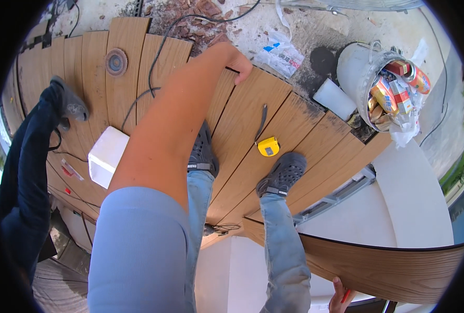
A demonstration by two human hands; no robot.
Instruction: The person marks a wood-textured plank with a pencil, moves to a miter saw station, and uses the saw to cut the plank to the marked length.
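My left arm stretches forward over the wood-look deck planks. At its end my left hand is curled down at the far end of a plank, one finger bent downward; its other fingers are mostly hidden. At the lower right my right hand grips the edge of a loose brown plank, a finger lying on its face. A slim red thing shows in that hand, too little of it to name. Between my shoes and the far plank ends lies a yellow tape measure, beside a dark strap-like tool.
A white bucket full of cans and packets stands at the far right, by a white block. A black cable crosses the planks near a grinding disc and a white box. Another person's leg is at left.
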